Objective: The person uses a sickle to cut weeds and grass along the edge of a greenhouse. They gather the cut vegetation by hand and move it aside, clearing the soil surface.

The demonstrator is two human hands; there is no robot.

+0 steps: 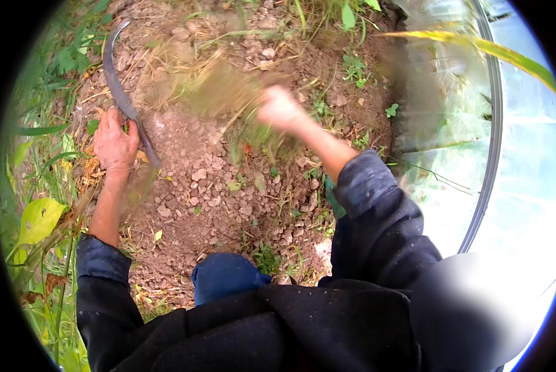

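Note:
My right hand (280,109) is closed on a bunch of uprooted grass (229,88). Motion blurs both hand and grass over the bare soil, and the stems fan out to the left. On the left, my left hand (115,142) rests palm down on the ground, thumb apart from the fingers. Its fingertips reach the soil and dry leaves. Right beside the thumb lies a sickle (115,86) with a curved dark blade, its tip towards the top of the view. The sickle's narrow handle end (148,146) points back towards me; no fingers wrap around it.
Crumbly reddish soil (208,186) with small clods and weeds lies before my knee (227,276). Leafy plants (40,221) crowd the left side. Clear plastic sheeting (445,139) with a grey strip (496,102) rises on the right. A long yellowing leaf (487,46) crosses it.

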